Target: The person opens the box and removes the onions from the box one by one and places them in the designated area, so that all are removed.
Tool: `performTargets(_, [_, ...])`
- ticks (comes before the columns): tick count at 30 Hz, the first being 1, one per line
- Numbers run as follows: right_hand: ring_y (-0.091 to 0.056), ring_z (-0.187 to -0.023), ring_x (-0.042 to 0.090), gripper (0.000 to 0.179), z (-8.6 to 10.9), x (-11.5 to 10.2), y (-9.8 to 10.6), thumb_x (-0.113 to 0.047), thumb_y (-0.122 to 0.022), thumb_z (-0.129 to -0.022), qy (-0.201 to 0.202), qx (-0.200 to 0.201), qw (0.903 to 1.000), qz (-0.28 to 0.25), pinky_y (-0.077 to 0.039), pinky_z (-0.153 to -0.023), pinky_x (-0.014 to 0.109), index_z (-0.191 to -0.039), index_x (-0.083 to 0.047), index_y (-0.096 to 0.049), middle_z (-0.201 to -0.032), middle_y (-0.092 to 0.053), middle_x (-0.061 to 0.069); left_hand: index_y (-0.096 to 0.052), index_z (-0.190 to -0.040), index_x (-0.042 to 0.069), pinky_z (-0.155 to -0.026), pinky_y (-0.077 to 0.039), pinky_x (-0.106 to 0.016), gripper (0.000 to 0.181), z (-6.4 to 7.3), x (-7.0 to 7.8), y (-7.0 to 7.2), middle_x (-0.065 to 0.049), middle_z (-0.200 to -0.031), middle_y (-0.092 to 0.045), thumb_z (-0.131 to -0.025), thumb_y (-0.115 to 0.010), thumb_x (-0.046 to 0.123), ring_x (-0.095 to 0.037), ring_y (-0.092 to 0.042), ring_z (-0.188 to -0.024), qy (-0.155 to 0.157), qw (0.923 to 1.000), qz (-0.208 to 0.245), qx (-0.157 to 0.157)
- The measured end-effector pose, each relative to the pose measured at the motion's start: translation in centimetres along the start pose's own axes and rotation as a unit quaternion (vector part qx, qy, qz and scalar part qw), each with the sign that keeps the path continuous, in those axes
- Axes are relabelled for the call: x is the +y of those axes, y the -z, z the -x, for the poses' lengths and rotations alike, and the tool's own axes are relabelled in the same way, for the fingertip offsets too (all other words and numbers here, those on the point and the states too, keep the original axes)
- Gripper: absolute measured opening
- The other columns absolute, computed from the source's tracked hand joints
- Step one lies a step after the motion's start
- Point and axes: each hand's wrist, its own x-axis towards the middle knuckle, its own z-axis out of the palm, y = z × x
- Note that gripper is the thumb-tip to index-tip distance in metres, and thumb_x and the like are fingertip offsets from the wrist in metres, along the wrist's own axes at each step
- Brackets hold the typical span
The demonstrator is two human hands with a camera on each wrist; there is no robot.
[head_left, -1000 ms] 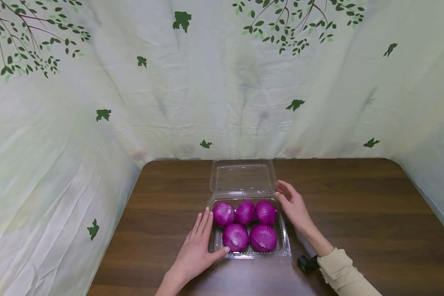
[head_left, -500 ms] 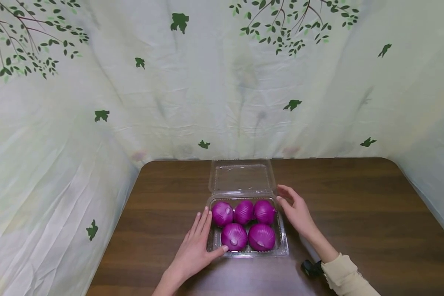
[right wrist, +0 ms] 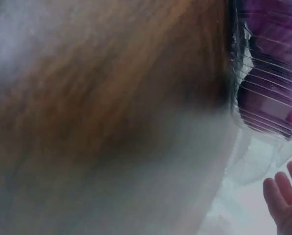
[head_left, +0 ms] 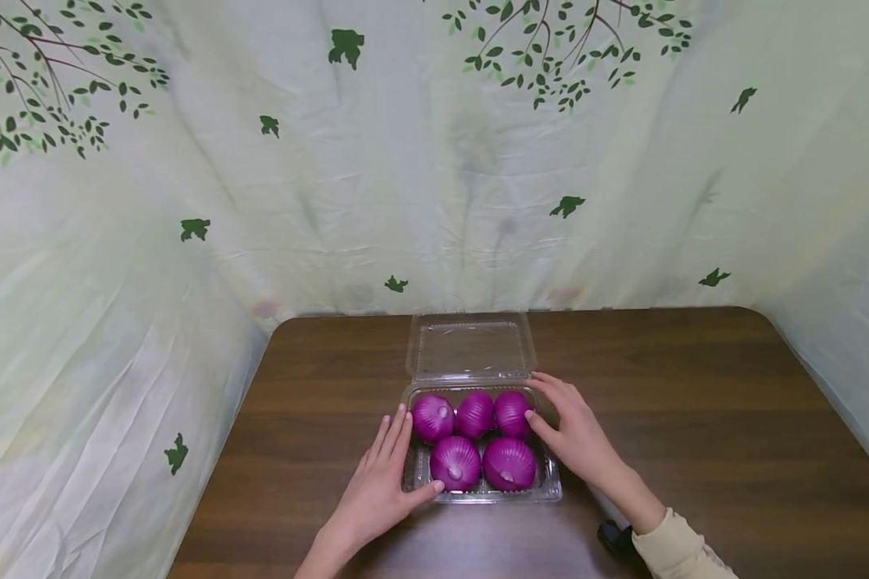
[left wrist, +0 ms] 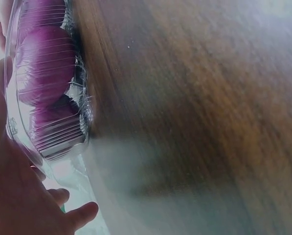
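A clear plastic clamshell container [head_left: 500, 498] sits on the table, its lid [head_left: 471, 347] folded back away from me. Inside are several purple-red onions [head_left: 455, 464], three along the back and the others in front. My left hand [head_left: 382, 481] rests along the container's left side, fingers straight at the rim and thumb over the front left corner. My right hand [head_left: 578, 438] reaches over the back right corner, fingers extended near the hinge. Its thumb overlaps the back right onion [head_left: 511, 412]. In the right wrist view, the right fingertips [right wrist: 282, 188] appear spread behind the container.
The brown wooden table [head_left: 695, 402] extends to both sides. A white curtain [head_left: 434, 177] with leaf prints hangs behind its far edge. A black wrist device [head_left: 614, 537] sits beside the beige right sleeve [head_left: 677, 548].
My right hand has shifted left and slightly toward me, from beside the container to over its right edge by the back right onion. The left hand keeps its place on the container.
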Motion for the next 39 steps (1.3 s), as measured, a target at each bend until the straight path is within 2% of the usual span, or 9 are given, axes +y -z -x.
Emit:
performTargets(7, [-0.048, -0.124, 0.026, 0.054, -0.2, -0.9, -0.2, -0.026, -0.081, -0.083, 0.027, -0.034, 0.9989, 0.016, -0.044, -0.099, 0.051, -0.131, -0.012, -0.061, -0.138, -0.054, 0.006, -0.016, -0.159, 0.012, -0.108, -0.030, -0.060, 0.109, 0.0, 0.0, 0.0, 0.000, -0.165, -0.004, -0.080, -0.060, 0.073, -0.030, -0.008, -0.149, 0.007, 1.0000, 0.005, -0.004])
performTargets(14, [-0.053, -0.118, 0.023, 0.056, -0.7, -1.5, -0.7, -0.036, -0.080, -0.082, 0.008, -0.070, 0.9951, 0.070, -0.048, -0.094, 0.047, -0.131, -0.015, -0.062, -0.131, -0.059, 0.002, -0.017, -0.159, 0.013, -0.108, -0.030, -0.059, 0.108, 0.1, 0.1, -0.1, 0.001, -0.165, -0.005, -0.080, -0.062, 0.072, -0.030, -0.009, -0.149, 0.010, 0.9999, 0.008, -0.003])
performTargets(19, [-0.055, -0.109, 0.018, 0.052, -1.4, -2.1, -1.0, -0.039, -0.080, -0.081, -0.008, -0.080, 0.9906, 0.111, -0.051, -0.086, 0.043, -0.126, -0.018, -0.064, -0.124, -0.063, -0.002, -0.017, -0.159, 0.013, -0.108, -0.030, -0.059, 0.108, 0.1, 0.0, -0.2, 0.001, -0.165, -0.005, -0.080, -0.061, 0.073, -0.030, -0.010, -0.149, 0.010, 0.9999, 0.009, -0.001])
performTargets(24, [-0.058, -0.109, 0.021, 0.053, -1.8, -2.5, -1.0, -0.040, -0.081, -0.079, -0.005, -0.087, 0.9876, 0.130, -0.053, -0.082, 0.045, -0.124, -0.017, -0.066, -0.122, -0.064, -0.002, -0.017, -0.159, 0.014, -0.108, -0.030, -0.059, 0.108, 0.0, 0.0, -0.2, 0.001, -0.165, -0.005, -0.080, -0.061, 0.073, -0.030, -0.010, -0.149, 0.010, 0.9999, 0.011, -0.001])
performTargets(31, [-0.060, -0.102, 0.020, 0.047, -2.0, -2.4, -1.1, -0.037, -0.083, -0.076, 0.010, -0.074, 0.9892, 0.126, -0.052, -0.078, 0.043, -0.117, -0.018, -0.069, -0.116, -0.066, -0.003, -0.016, -0.159, 0.015, -0.107, -0.030, -0.060, 0.108, 0.0, 0.0, -0.2, 0.002, -0.165, -0.004, -0.080, -0.060, 0.074, -0.029, -0.010, -0.149, 0.016, 0.9998, 0.014, -0.004])
performTargets(39, [-0.060, -0.105, 0.025, 0.046, -1.8, -1.8, -1.5, -0.028, -0.084, -0.072, 0.034, -0.047, 0.9944, 0.089, -0.044, -0.089, 0.050, -0.114, -0.013, -0.071, -0.115, -0.068, 0.003, -0.016, -0.159, 0.014, -0.108, -0.030, -0.060, 0.108, 0.1, 0.1, -0.1, 0.001, -0.165, -0.005, -0.080, -0.061, 0.073, -0.030, -0.010, -0.149, 0.015, 0.9998, 0.016, -0.004])
